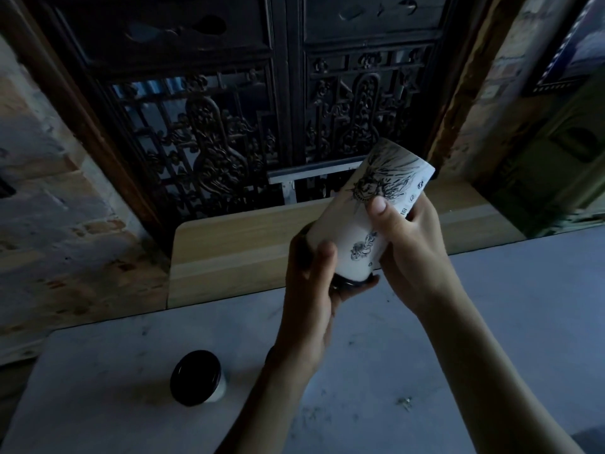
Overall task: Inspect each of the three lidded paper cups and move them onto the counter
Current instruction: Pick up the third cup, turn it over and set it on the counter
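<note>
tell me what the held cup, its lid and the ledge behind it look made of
The white tilted cup with black ink drawings looks like matte paper: dull surface, printed artwork. Its black round lid, at the lower end, seems smooth plastic with a faint sheen, though dim light leaves that open. The pale tan ledge looks like unvarnished wood with lengthwise grain bands.

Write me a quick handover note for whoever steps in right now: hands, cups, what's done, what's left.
Left hand grips the lid end of the held cup; right hand grips its side. The cup is tilted, lid toward the person, being inspected.
A second lidded cup stands upright on the grey table.
Third cup not in view.
Nothing shows on the wooden counter.
Left: finish inspecting, move cups across.
</note>
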Demonstrator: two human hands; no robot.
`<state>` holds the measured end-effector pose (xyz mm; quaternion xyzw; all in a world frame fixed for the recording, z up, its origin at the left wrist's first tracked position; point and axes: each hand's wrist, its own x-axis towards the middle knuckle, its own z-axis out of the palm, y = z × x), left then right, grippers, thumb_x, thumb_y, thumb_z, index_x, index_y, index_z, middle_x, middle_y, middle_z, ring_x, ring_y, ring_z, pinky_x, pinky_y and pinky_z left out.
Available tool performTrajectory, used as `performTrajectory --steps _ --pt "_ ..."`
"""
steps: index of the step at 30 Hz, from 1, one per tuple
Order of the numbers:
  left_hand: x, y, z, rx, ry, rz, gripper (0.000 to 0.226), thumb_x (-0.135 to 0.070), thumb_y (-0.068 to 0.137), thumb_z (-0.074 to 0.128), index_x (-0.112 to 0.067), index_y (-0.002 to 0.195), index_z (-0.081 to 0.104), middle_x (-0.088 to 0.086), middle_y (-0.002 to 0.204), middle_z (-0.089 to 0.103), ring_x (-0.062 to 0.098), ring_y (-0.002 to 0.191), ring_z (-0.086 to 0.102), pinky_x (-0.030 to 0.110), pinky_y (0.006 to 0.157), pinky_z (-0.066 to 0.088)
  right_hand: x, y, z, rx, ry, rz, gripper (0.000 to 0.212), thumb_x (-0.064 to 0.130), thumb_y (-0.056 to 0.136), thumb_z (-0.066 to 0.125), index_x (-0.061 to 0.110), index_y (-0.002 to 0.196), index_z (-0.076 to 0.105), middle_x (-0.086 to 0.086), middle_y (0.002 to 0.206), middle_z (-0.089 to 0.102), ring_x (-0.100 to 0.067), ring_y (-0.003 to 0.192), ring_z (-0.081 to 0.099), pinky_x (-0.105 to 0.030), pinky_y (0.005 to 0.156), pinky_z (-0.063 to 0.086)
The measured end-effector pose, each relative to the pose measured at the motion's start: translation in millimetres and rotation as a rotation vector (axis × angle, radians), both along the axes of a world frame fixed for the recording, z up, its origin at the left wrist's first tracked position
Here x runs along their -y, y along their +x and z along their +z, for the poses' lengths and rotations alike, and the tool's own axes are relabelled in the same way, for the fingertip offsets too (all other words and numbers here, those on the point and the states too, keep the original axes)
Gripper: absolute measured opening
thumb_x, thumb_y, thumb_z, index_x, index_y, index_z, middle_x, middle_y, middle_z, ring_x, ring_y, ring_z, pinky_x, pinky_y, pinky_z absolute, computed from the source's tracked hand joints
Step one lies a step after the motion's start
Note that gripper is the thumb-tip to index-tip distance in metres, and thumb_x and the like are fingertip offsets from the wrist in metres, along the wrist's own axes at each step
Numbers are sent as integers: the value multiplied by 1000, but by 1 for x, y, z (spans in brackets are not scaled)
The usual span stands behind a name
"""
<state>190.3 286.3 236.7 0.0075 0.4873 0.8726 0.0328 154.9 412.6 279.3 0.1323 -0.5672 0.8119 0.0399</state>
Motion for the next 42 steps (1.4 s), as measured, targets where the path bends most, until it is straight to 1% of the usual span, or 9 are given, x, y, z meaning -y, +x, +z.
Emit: performTrajectory --steps 3,7,11,18,24,28,32,37,42 --pt "-2 2 0 -28 -9 48 93 -68 73 81 -14 143 52 13 134 69 31 114 74 44 75 65 1 3 1 2 -6 -3 72 48 80 84 -6 117 54 -22 105 65 -39 100 66 -53 86 55" --pt "4 4 1 168 0 -126 76 -70 92 51 -9 134 64 23 118 76 30 95 77 28 62 63 -1 8 6 1 -9 22 67 43 77 88 1 119 56 -13 105 72 -30 99 73 -44 83 61" --pt "8 4 0 179 27 -272 73 -71 84 43 -13 115 77 21 103 79 29 81 77 25 53 60 -5 9 7 -8 -3 38 81 39 76 90 -8 128 50 -17 111 69 -33 104 71 -49 86 60" --pt "-5 8 -2 57 49 -137 80 -64 89 67 -15 150 49 23 146 61 41 130 64 41 87 63 -10 12 3 -20 -14 -35 68 25 82 78 -10 130 46 -19 109 67 -34 101 70 -47 83 60" --pt "-7 10 0 160 64 -247 79 -69 78 59 -13 133 64 19 109 78 31 94 76 30 64 64 -16 20 6 -2 -6 -36 75 41 73 90 2 124 52 -12 105 71 -30 98 73 -42 79 61" --pt "-13 13 -3 163 108 -232 71 -64 89 59 -16 141 60 23 128 72 39 112 71 33 74 65 -22 21 2 10 7 -92 60 30 79 78 1 124 52 -17 107 70 -33 97 73 -45 77 61" --pt "-20 13 -6 62 132 -180 87 -57 80 82 -14 148 50 28 151 52 49 137 55 44 88 63 -25 23 -2 27 -1 -106 53 29 83 73 0 122 51 -12 101 70 -30 93 72 -46 78 62" --pt "-28 13 -10 51 186 -200 80 -47 80 86 -15 145 51 24 151 55 46 136 58 49 94 59 -30 26 -8 42 29 -166 61 31 84 75 -5 126 48 -23 106 66 -37 97 70 -56 84 59" --pt "-34 13 -10 159 206 -188 46 -37 96 60 -14 135 62 18 133 71 30 115 74 42 86 62 -37 31 -18 25 138 -218 61 34 85 78 6 130 48 -31 120 62 -50 112 67 -71 91 56"
